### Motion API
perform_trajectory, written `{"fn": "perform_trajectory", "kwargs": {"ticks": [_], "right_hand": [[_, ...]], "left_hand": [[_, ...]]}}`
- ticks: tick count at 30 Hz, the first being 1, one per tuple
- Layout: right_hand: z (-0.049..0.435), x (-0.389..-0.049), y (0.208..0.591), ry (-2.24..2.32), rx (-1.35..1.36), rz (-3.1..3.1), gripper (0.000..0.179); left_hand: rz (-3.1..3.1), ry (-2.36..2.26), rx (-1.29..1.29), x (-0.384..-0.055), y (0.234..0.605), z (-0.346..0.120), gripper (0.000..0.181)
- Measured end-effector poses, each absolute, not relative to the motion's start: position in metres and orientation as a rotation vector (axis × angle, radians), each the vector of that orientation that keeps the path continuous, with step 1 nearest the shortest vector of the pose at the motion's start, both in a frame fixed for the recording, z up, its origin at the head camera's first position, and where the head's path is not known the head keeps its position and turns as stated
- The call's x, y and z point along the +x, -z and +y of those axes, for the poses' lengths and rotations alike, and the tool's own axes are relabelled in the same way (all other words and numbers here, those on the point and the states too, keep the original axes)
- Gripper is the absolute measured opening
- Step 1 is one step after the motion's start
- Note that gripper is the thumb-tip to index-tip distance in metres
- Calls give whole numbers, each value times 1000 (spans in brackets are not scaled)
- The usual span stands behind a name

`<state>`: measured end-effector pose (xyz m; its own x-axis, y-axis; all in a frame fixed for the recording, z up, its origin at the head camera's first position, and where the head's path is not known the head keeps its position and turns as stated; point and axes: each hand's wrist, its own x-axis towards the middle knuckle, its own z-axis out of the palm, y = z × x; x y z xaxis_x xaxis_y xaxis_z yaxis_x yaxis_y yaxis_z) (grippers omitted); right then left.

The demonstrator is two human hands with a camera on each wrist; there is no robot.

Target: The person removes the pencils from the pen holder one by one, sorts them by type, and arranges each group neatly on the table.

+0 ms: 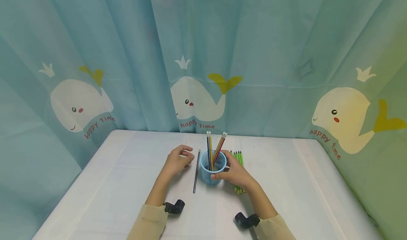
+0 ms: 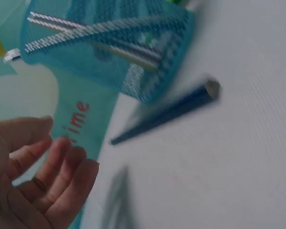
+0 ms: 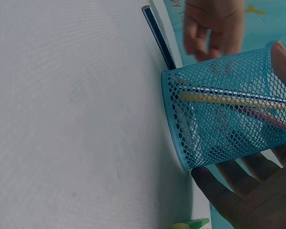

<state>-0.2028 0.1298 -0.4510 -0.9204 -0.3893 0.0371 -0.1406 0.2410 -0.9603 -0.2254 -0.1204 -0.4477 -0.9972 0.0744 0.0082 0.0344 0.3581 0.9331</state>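
A light blue mesh pencil cup (image 1: 208, 179) stands upright on the table with several pencils (image 1: 211, 150) leaning in it, among them dark, yellow and red ones. My right hand (image 1: 236, 174) grips the cup from its right side, thumb near the front rim and the other fingers around the far side. One dark blue pencil (image 1: 196, 173) lies on the table just left of the cup. To the left of that pencil is my left hand (image 1: 177, 160), its fingers loosely bent and nothing between them. In the left wrist view the pencil (image 2: 167, 114) lies apart from the fingertips.
Several green pencils (image 1: 240, 159) lie side by side on the white table (image 1: 111, 197), partly behind my right hand. A blue curtain (image 1: 270, 56) with whale prints hangs along the table's far edge. Each wrist carries a black camera mount (image 1: 175, 207).
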Motion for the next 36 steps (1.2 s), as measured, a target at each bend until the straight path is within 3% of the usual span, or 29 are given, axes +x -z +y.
{"fn": "perform_trajectory", "kwargs": {"ticks": [9, 24, 36], "right_hand": [[131, -200, 457, 1734, -467, 2331, 85], [130, -203, 453, 1741, -528, 2313, 84], [130, -202, 452, 1757, -510, 2299, 84]], "left_hand": [[2522, -1912, 424, -212, 423, -107, 23], [2389, -1853, 624, -189, 400, -84, 36], [2438, -1963, 589, -209, 428, -88, 33]]}}
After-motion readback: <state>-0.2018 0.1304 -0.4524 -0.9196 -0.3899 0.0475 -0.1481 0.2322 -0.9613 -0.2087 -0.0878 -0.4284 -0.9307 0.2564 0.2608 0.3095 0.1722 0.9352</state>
